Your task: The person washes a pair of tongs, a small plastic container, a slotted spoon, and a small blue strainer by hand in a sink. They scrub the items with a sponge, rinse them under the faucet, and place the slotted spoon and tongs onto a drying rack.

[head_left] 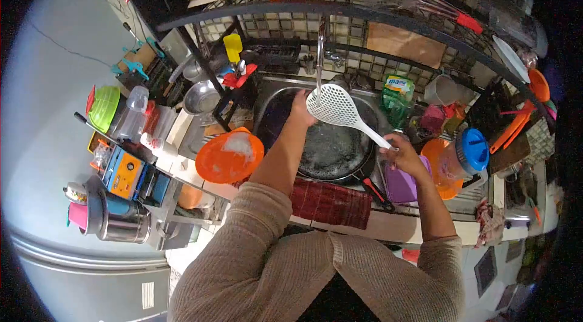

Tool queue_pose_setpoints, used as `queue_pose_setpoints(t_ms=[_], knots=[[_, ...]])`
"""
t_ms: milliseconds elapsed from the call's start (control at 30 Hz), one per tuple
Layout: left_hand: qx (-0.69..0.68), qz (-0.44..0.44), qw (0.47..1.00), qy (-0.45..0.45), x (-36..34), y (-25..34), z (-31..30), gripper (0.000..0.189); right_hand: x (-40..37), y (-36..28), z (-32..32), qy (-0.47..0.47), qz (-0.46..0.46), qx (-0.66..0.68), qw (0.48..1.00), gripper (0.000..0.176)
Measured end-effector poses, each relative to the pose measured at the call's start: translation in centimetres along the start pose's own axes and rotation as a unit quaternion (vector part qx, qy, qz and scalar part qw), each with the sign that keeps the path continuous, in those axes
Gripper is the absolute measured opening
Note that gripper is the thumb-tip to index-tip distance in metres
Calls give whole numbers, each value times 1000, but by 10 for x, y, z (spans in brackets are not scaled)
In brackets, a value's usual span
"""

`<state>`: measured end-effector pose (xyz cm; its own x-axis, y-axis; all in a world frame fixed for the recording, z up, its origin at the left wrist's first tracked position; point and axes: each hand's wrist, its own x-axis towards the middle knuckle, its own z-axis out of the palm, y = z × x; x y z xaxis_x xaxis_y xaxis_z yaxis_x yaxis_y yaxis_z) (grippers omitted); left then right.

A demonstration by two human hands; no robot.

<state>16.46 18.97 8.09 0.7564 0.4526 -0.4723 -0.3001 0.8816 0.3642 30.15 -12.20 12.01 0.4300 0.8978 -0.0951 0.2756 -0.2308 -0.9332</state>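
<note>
A white perforated skimmer (333, 105) is held over the sink, its head under the tap (321, 49), with what looks like water running onto it. My right hand (402, 155) is closed around the end of its handle. With my left hand (302, 109) I grip the left rim of the head; some of those fingers are hidden behind it. Below, a large dark pan (333, 167) holding sudsy water sits in the sink (262, 103).
An orange plate (218, 166) with suds lies left of the sink. On the right stand a purple container (408, 179), a blue-lidded pitcher (472, 149) and a green dish-soap pack (396, 100). A dark rack (273, 12) with bowls arches overhead. A red cloth (331, 202) covers the front edge.
</note>
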Motion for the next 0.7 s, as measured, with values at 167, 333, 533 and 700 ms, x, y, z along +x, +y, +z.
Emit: queue_pose_setpoints(t_ms=[167,333,533,700], knots=[[-66,138,983,100,-20,3,-10,44,13,11,28,31,-78,-5,996,30],[-49,159,984,58,-61,15,-4,44,20,14,55,82,-24,0,996,28],[-54,151,986,45,-70,13,-20,43,3,4,79,114,-47,36,992,24],[-74,118,989,42,-84,-11,-20,44,-23,-5,86,116,0,94,989,22]])
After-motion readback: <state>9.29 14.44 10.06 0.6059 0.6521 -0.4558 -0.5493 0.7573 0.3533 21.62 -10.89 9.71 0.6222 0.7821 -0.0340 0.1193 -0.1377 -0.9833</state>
